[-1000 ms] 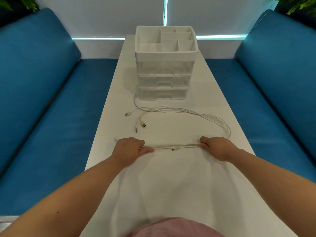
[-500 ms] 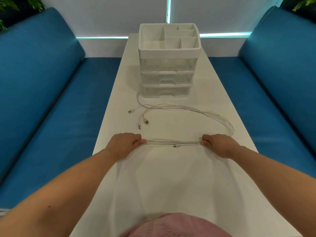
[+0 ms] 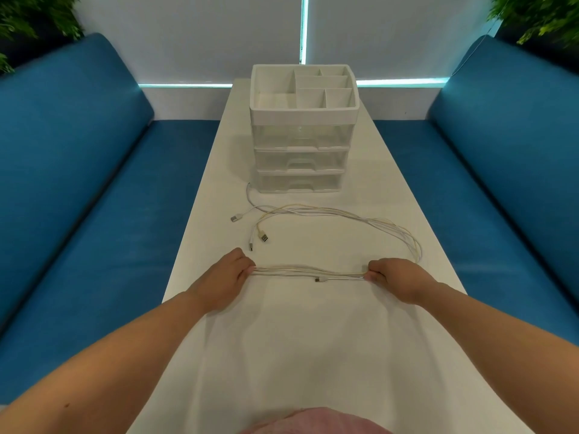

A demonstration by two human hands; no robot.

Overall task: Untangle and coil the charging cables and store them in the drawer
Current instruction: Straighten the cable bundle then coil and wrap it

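Charging cables point(image 3: 313, 272) lie on the white surface point(image 3: 313, 355), and I see a bundle of their strands drawn straight between my two hands at the near middle. My left hand point(image 3: 224, 278) has its grip pinched on the bundle's left end, and my right hand point(image 3: 396, 278) has its grip curled around the right end. From the right hand the cables loop away to the far side and run back left, ending in loose plugs point(image 3: 262, 237) near the left edge. Beyond them stands the drawer unit point(image 3: 300, 158), all drawers closed, with a divided tray on top.
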